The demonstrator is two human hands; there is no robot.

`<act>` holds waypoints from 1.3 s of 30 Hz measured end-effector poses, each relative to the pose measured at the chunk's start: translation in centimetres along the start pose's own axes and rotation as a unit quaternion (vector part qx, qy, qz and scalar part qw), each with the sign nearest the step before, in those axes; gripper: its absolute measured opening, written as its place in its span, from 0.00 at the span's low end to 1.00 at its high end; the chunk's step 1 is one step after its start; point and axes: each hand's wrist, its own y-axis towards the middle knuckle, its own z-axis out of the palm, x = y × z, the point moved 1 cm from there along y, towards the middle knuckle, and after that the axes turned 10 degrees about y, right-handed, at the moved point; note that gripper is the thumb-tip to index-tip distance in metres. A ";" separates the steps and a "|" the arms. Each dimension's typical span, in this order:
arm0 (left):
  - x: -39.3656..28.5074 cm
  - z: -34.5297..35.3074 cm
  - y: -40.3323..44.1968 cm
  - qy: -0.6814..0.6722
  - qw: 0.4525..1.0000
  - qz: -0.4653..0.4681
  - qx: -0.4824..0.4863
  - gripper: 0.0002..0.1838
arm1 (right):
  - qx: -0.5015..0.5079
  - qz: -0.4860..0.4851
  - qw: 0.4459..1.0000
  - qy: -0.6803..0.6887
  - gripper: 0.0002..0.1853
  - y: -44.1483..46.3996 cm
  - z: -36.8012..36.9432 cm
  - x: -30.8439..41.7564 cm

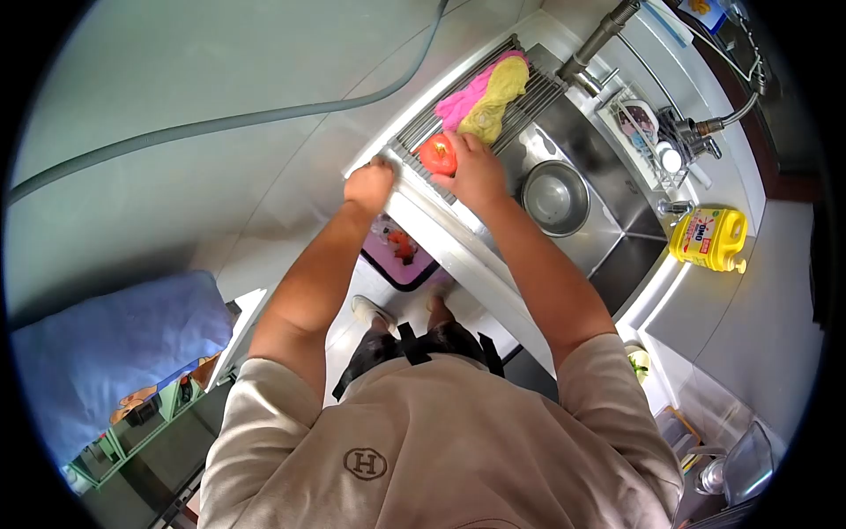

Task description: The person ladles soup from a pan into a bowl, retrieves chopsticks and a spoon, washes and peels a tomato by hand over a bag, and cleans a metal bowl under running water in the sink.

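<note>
My right hand [476,172] is curled round a red tomato [438,154], just above the near end of the roll-up drying rack [529,108]. Closed at the front corner of the white counter [419,201] is my left hand [369,183]; whatever its fingers hold, if anything, is hidden. Beyond the tomato, a yellow rubber glove [495,101] and a pink cloth or glove [460,104] lie on the rack. To the right of my right hand, a round metal bowl [555,198] sits in the steel sink [608,207].
A faucet [601,40] rises behind the rack. A wire caddy [648,132] stands along the sink's far side, and a yellow detergent jug [709,238] at the right. Below the counter is a pink-lined bin [401,251] with scraps. A grey hose [264,115] crosses at left.
</note>
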 end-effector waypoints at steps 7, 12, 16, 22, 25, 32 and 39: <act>0.2 0.2 -0.8 -0.001 1.000 -0.017 0.013 0.08 | 0.063 0.050 0.993 -0.086 0.44 1.4 1.5 0.2; 0.7 0.8 -5.5 -0.120 0.980 -0.142 -0.066 0.07 | 0.056 0.092 0.992 -0.065 0.45 1.8 1.6 0.4; 0.4 0.7 -9.8 -0.268 0.934 -0.218 -0.093 0.05 | 0.010 0.099 0.995 0.022 0.41 1.5 1.7 0.1; 0.3 -0.2 -8.3 -0.250 0.949 -0.169 -0.091 0.15 | 0.015 0.137 0.988 0.062 0.40 0.4 1.0 1.2; 0.6 -0.5 -5.2 -0.172 0.974 -0.143 0.032 0.24 | 0.059 0.158 0.985 -0.036 0.42 0.3 1.0 2.8; 0.0 -0.7 -2.9 -0.095 0.988 -0.085 0.089 0.20 | 0.092 0.021 0.984 -0.150 0.40 1.1 3.7 3.9; 1.8 3.5 -7.0 -0.191 0.975 -0.077 -0.086 0.07 | 0.029 0.079 0.996 0.020 0.36 1.1 3.0 2.8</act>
